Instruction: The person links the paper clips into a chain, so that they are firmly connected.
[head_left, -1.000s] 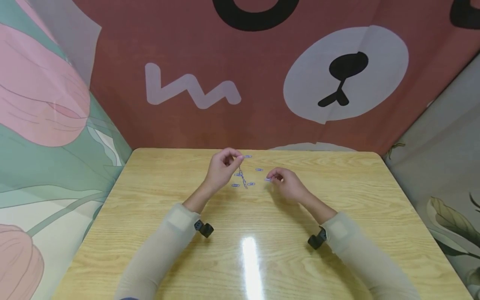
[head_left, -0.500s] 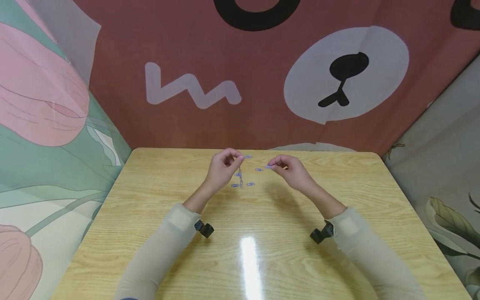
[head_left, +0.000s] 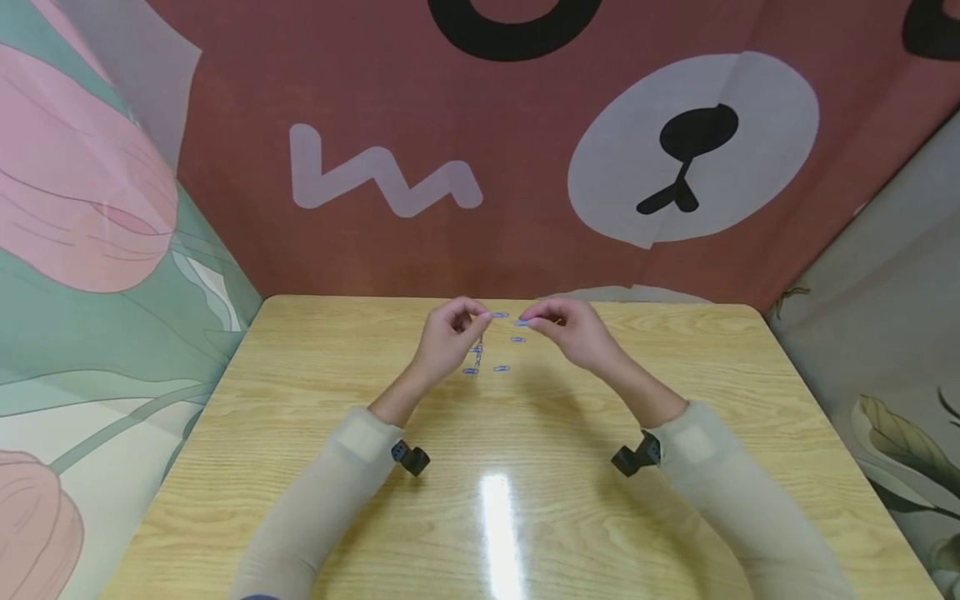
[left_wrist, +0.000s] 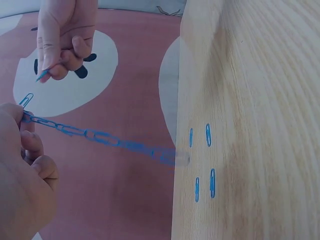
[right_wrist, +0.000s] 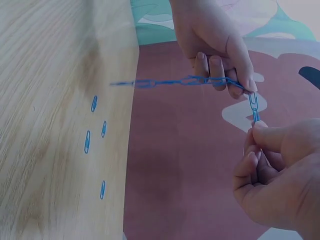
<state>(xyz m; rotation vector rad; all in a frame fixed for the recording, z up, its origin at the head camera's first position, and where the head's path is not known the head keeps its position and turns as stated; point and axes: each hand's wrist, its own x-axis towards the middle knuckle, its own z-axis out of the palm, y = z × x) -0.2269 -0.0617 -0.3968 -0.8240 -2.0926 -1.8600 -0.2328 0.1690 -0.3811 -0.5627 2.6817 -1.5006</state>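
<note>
- Left of the blue paper-clip chain, in the head view, a pale left sleeve bearing a black wrist camera leads to the left hand.
- The left hand pinches the chain's top between thumb and finger; its end clip pokes out past the fingertips.
- The chain hangs over the wooden table. The left wrist view shows its links, blurred at the low end; the head view makes it a thin line. Whether it touches the table I can't tell.
- Nearest the chain's foot lie a first loose clip and a second loose clip.
- Right of the chain lie a third loose clip and a fourth loose clip; both wrist views show all four well separated.
- Right of the chain's top, the right hand pinches a single clip. The head and left wrist views show a gap between it and the end clip; the right wrist view lines them up.
</note>
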